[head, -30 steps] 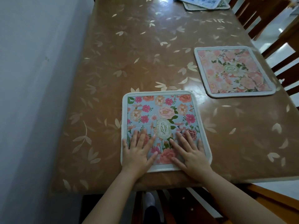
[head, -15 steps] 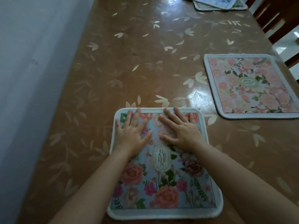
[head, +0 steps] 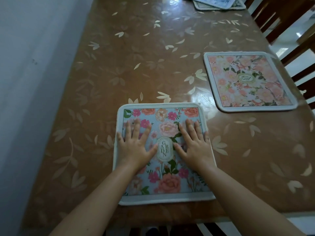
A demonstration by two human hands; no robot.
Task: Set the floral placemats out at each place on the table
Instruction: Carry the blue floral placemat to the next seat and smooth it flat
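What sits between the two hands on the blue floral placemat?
Head view: the oval GARDEN label printed on the blue placemat lies between the left hand and the right hand.

Brown worktop [head: 119, 74] under a glossy leaf-print cover, glare [head: 172, 1] bouncing off its far end. Pale wall [head: 34, 82] tight on my left; dark wooden chairs [head: 272, 16] on my right, white floor [head: 305, 31] behind them.

Glossy table cover [head: 153, 68]; cloth-edged placemat [head: 163, 199]
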